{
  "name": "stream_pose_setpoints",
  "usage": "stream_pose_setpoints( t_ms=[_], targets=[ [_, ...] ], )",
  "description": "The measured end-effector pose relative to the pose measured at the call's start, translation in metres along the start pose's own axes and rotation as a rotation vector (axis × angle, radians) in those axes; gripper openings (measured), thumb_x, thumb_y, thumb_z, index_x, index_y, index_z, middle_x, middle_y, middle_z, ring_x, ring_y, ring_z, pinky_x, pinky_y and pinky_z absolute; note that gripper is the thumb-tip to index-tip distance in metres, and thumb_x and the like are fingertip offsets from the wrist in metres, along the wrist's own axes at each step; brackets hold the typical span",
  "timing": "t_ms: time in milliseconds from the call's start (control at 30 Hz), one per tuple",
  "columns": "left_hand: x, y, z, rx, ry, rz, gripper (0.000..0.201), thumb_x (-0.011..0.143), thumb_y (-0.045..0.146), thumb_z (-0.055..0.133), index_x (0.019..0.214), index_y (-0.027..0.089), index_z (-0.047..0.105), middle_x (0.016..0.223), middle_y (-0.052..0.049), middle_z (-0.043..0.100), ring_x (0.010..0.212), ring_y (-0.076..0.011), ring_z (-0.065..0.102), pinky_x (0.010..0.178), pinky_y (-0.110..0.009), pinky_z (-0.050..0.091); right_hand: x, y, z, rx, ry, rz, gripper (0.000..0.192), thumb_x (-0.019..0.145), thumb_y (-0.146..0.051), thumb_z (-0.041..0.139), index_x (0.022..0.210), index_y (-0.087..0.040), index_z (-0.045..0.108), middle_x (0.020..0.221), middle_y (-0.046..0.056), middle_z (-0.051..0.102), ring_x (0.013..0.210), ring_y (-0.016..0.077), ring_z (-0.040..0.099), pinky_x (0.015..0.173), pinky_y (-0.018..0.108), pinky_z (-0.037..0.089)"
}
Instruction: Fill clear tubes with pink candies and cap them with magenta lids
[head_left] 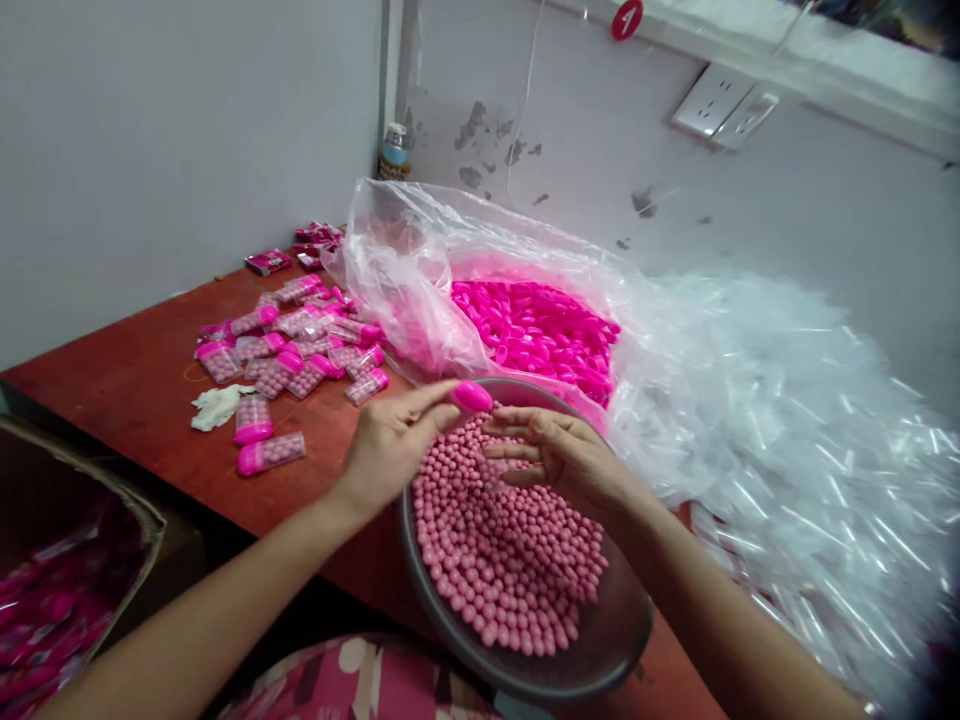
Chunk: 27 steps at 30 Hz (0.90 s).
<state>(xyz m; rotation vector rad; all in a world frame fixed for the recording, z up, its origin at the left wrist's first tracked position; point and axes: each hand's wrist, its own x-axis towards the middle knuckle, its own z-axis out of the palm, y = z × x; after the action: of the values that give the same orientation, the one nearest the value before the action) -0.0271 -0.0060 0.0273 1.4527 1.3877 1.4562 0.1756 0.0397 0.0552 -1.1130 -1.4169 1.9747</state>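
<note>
My left hand pinches a bright pink plastic cap between thumb and fingers, above the far rim of a dark grey bowl. Small round pink beads fill much of this bowl. Over the beads, close to the cap, my right hand has its fingers bent around what looks like a clear plastic tube; its outline is faint and partly hidden by the fingers. Cap and tube appear apart.
Behind the bowl, a clear plastic bag holds loose pink caps. Clear empty tubes are heaped at right. Bead-filled capped tubes and a white crumpled scrap lie on the red table. A cardboard box stands lower left.
</note>
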Motion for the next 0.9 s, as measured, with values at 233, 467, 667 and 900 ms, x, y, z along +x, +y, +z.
stream_pose_setpoints(
  t_ms=[233,467,667,900],
  targets=[
    [0.039,-0.023,-0.051,0.345,0.258,0.047,0.040,0.079,0.028,0.058,0.118,0.018,0.057,0.119,-0.004,0.061,0.110,-0.0206,0.055,0.097,-0.034,0.041,0.003,0.022,-0.019,-1.239,0.205,-0.118,0.023,0.080,-0.036,0.056,0.092,-0.017,0.062,0.089,0.008,0.065,0.079,0.0213,0.060,0.070,0.031,0.043],
    [0.000,-0.002,0.005,0.229,-0.090,0.071,0.034,0.081,0.025,0.055,0.113,0.013,0.061,0.108,-0.008,0.067,0.095,-0.0192,0.064,0.086,-0.029,0.049,0.017,0.045,-0.010,-1.413,0.143,-0.174,0.019,0.073,-0.022,0.060,0.090,-0.015,0.055,0.087,0.007,0.062,0.077,0.0193,0.057,0.065,0.028,0.039],
    [-0.009,0.003,0.026,0.247,-0.255,0.127,0.035,0.082,0.019,0.052,0.117,0.016,0.058,0.117,-0.008,0.062,0.107,-0.0202,0.057,0.095,-0.033,0.042,0.010,0.043,-0.018,-0.568,0.111,-0.155,0.017,0.074,-0.024,0.061,0.085,-0.017,0.051,0.081,0.001,0.059,0.073,0.0142,0.057,0.065,0.027,0.045],
    [-0.006,0.002,0.038,-0.135,-0.457,-0.099,0.021,0.080,0.015,0.052,0.094,0.016,0.067,0.093,-0.005,0.069,0.087,-0.0179,0.062,0.081,-0.030,0.048,-0.015,0.026,-0.021,-0.252,0.047,-0.199,0.024,0.080,-0.032,0.058,0.100,-0.019,0.050,0.083,0.002,0.061,0.074,0.0146,0.060,0.068,0.030,0.048]
  ],
)
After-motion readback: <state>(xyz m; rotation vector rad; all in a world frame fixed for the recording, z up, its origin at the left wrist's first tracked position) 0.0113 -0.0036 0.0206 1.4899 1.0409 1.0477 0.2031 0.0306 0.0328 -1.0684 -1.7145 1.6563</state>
